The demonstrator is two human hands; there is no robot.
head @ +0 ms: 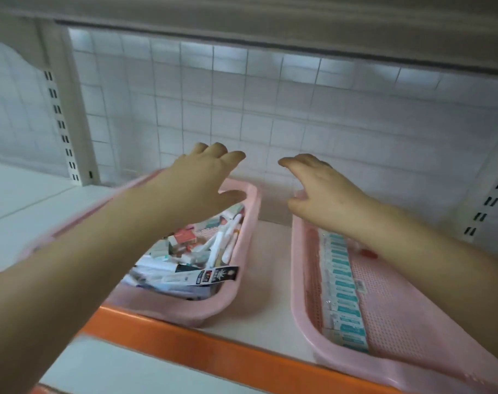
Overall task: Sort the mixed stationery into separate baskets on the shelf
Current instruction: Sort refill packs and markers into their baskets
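The white shelf (270, 265) is occupied by the pink right basket (398, 322), lined along its left wall with a row of teal-labelled packs (341, 294), and beside it the pink left basket (168, 308), filled with mixed stationery (191, 260) of pens and small boxes. The left hand (205, 177) and right hand (321, 189) are held above them, fingers loosely spread, nothing gripped

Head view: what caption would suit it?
Left hand and right hand hover open above the mixed basket and the sorted basket.
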